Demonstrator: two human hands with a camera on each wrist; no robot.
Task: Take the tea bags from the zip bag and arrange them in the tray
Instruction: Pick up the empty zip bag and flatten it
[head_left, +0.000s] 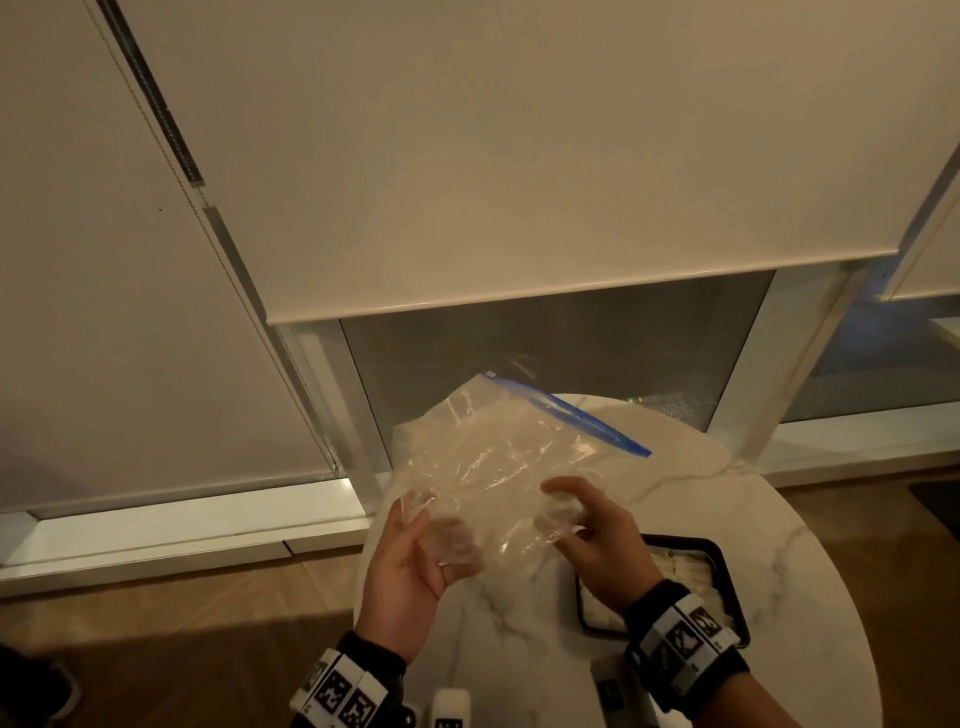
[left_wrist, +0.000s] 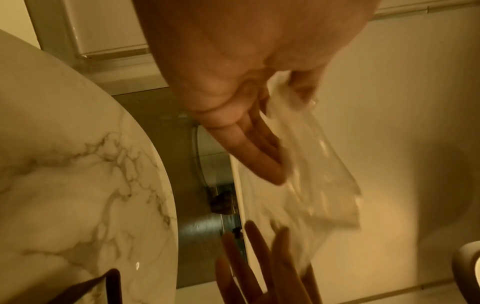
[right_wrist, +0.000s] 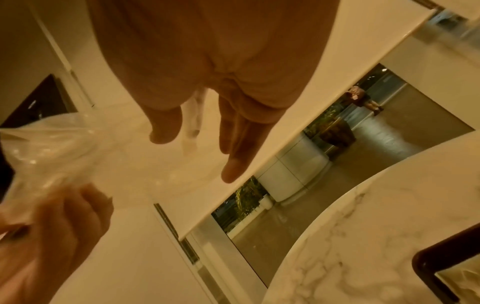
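Zip bag (head_left: 498, 467): clear, crumpled, held up in the air above the far-left part of the round marble table (head_left: 810, 545); blue zip strip at its upper right edge; contents impossible to make out through the creased plastic.
Left hand (head_left: 410, 561): palm up under the bag's lower left corner, fingers curled round the plastic there; fingertips hidden behind the film in the head view.
Left wrist view: fingers (left_wrist: 262, 150) lying along the bag, thumb pressing plastic from the other side; picture blurred.
Right hand (head_left: 592, 540): at the bag's lower right corner, fingers bent, thumb above; plastic pinched between thumb and fingers.
Right wrist view: a fold of film between thumb (right_wrist: 166, 125) and fingers; hold itself hard to see.
Tray (head_left: 727, 577): dark, rounded corners, on the table just below the right hand; largely covered by that hand and wrist.
Tea bags (head_left: 685, 574): pale, packed in the tray; only a patch showing, count not readable.
Wristbands (head_left: 685, 639): black with square printed markers, one on each wrist; the left cut off by the bottom edge.
Near table edge: small white blocks (head_left: 451, 706), cut off by the frame.
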